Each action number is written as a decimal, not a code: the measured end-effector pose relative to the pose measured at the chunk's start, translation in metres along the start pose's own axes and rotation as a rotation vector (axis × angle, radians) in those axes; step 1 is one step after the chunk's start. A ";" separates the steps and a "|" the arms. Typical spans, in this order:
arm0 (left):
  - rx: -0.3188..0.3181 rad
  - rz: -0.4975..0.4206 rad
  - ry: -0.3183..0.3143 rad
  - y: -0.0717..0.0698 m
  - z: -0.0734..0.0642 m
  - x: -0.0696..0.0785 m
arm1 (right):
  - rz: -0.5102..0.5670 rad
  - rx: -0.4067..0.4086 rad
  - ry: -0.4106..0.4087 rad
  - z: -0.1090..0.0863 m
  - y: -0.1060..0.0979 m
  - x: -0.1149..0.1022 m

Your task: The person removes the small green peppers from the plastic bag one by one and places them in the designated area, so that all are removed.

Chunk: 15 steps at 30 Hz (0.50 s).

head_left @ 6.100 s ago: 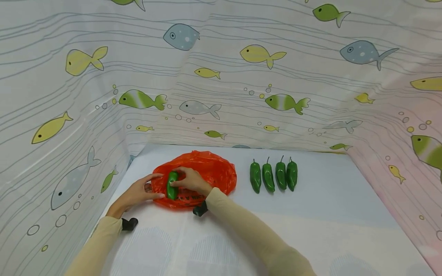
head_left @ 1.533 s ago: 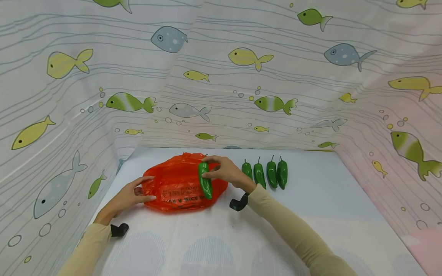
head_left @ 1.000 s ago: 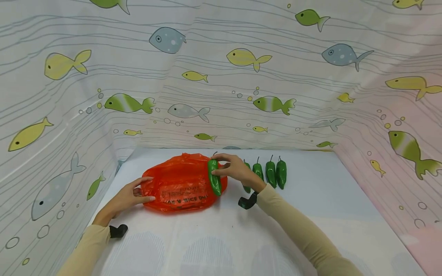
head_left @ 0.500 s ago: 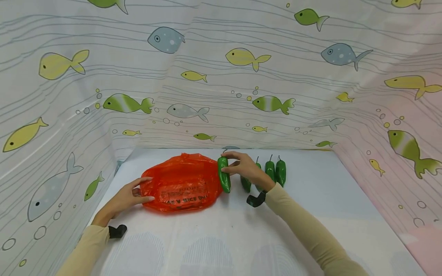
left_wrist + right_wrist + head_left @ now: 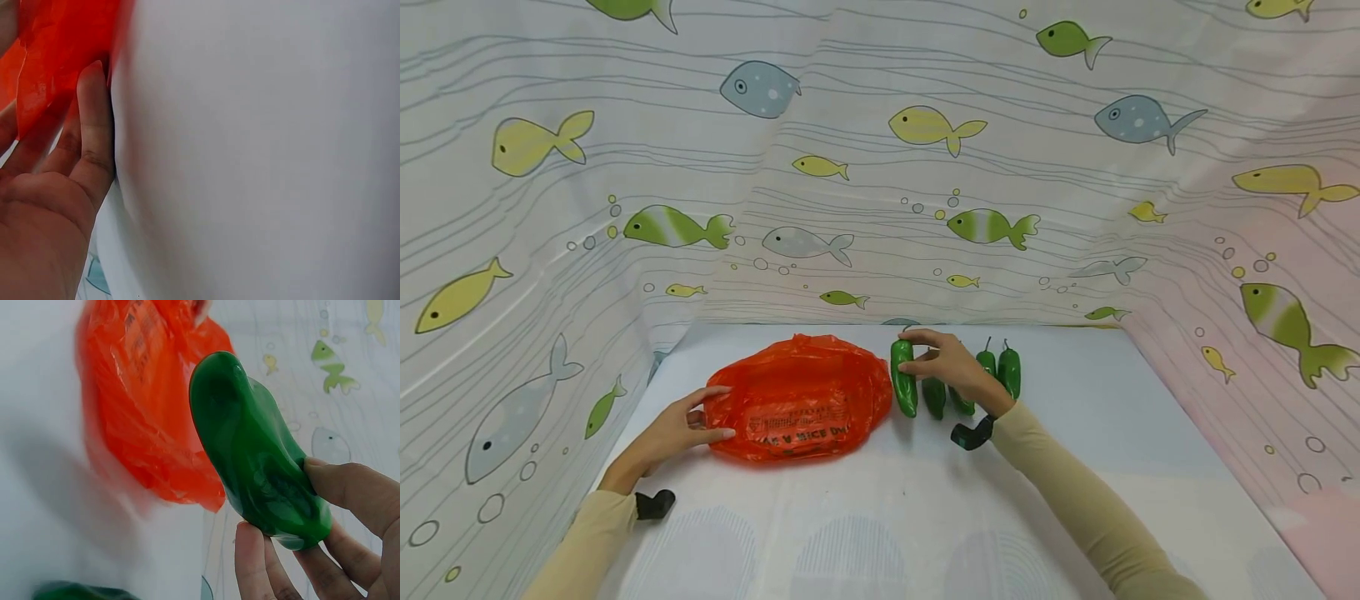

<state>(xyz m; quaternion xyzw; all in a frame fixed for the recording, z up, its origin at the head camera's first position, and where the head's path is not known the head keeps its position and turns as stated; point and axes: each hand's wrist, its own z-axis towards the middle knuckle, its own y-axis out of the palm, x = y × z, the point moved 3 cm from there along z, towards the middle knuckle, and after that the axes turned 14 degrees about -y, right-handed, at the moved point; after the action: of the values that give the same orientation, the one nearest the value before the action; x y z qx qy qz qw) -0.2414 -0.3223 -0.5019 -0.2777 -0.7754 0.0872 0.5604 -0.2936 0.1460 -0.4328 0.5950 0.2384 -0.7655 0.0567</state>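
Note:
Pinched near its stem end, a green pepper (image 5: 904,379) hangs from my right hand (image 5: 951,367), just right of the bag. In the right wrist view the same pepper (image 5: 250,444) shows glossy and tilted between thumb and fingers. My left hand (image 5: 673,429) holds the left edge of a red plastic bag (image 5: 801,417), whose mouth faces up with dark print inside. The left wrist view has the fingers (image 5: 94,112) against the bag's film (image 5: 59,47). Behind my right hand lie several more green peppers (image 5: 1010,373) in a row, partly covered by it.
A white table (image 5: 1120,400) carries everything, its cover patterned with pale arches near the front. Fish-printed cloth (image 5: 850,200) walls it at the back and both sides. A black wrist camera (image 5: 972,435) sticks out below my right wrist.
My right hand has brought the pepper up out of the bag and rightward past its right rim, toward the row. My left hand has stayed at the bag's left edge.

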 end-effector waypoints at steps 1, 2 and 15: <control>0.001 0.001 -0.001 0.000 0.000 0.000 | 0.007 0.002 0.001 0.000 -0.002 0.003; 0.002 0.001 -0.003 0.000 0.000 0.000 | 0.008 0.002 -0.002 0.000 -0.005 0.005; -0.001 0.003 -0.025 -0.002 0.001 -0.001 | -0.040 0.043 0.048 -0.014 -0.025 0.011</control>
<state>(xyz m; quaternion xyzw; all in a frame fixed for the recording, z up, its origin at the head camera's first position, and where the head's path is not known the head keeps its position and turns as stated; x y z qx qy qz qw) -0.2428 -0.3239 -0.5020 -0.2781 -0.7819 0.0910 0.5504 -0.2937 0.1764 -0.4377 0.6096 0.2350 -0.7568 0.0229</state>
